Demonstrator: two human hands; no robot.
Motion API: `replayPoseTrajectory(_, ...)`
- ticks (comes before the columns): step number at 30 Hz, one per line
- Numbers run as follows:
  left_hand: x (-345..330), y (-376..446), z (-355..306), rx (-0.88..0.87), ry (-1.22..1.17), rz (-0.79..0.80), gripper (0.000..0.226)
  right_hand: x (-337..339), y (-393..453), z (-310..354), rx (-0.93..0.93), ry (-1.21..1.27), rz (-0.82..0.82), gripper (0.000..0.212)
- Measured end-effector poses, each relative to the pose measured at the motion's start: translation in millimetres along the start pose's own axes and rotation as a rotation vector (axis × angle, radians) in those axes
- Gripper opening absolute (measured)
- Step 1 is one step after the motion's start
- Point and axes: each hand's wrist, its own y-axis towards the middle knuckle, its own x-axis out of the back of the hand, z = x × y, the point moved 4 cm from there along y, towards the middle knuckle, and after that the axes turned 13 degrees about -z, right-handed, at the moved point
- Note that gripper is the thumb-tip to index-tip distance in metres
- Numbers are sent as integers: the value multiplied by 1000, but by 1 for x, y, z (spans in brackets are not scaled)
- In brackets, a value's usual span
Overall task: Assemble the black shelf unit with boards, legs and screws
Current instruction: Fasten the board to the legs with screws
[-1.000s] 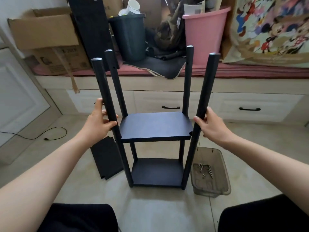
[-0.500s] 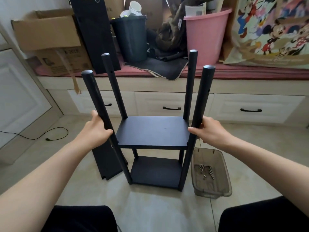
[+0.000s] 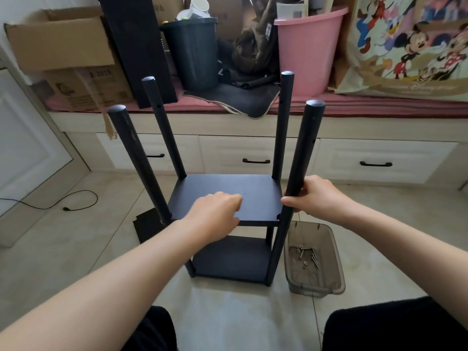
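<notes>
The black shelf unit stands on the tiled floor with two boards fitted: an upper board (image 3: 255,191) and a lower board (image 3: 233,257). Long black legs rise above the upper board. My right hand (image 3: 316,196) grips the near right leg (image 3: 304,153) at the level of the upper board. My left hand (image 3: 217,214) lies over the front left part of the upper board, fingers loosely bent, holding nothing. The near left leg (image 3: 136,158) stands free. A loose black board (image 3: 147,226) lies on the floor to the left, half hidden by the unit.
A clear plastic tray (image 3: 326,285) with several screws (image 3: 306,254) sits on the floor at the right. Another black board (image 3: 136,46) leans on the bench behind, among a cardboard box (image 3: 58,41), a dark bin (image 3: 192,51) and a pink bucket (image 3: 309,49). A cable (image 3: 68,206) lies left.
My left hand let go of the near left leg and moved right onto the upper board. My right hand kept its grip on the near right leg. The view tilted down.
</notes>
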Motion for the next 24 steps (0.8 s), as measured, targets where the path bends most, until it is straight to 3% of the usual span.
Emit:
replayPoseTrajectory(4, -36, 15, -33, -232, 36, 58, 65, 3, -1, -4, 10, -35, -6, 16)
replayPoseTrajectory(6, -52, 22, -37, -245, 93, 104, 90, 5, -2, -8, -3, -21, -2, 13)
replayPoseTrajectory(8, -63, 30, -38, -202, 95, 125, 101, 8, -3, -12, -25, 16, 9, 14)
replayPoseTrajectory(14, -85, 43, -46, -135, 145, 90, 104, 16, -4, -16, -9, -31, 45, 13)
replayPoseTrajectory(24, -95, 38, -46, -236, 192, 82, 111, 10, -4, -7, 57, -6, 39, 8)
